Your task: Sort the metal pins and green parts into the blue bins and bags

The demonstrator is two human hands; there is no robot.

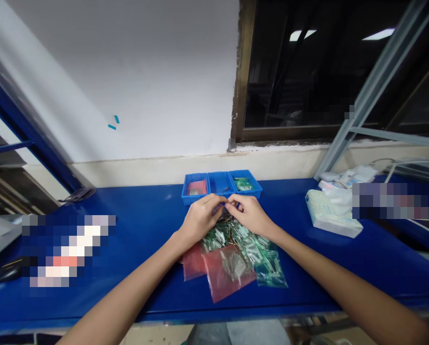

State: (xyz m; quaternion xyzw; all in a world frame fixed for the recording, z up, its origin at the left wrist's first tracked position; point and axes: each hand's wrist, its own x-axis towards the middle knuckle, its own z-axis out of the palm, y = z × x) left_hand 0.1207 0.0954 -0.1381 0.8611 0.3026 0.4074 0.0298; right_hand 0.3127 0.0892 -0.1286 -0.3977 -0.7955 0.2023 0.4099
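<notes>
Glossy blue benchtop, loose heap of tiny green-and-metal parts dead centre.
Left hand and right hand fingertip to fingertip at the far edge of the heap, fingers curled in narrow and pinched on a small piece, too tiny to make out properly. Crinkly translucent pink bags and a shiny green bag half under the near side of the heap. Three boxy blue plastic bins in a row just behind the hands, near the wall. Soft white tissue pack well off to the right.
</notes>
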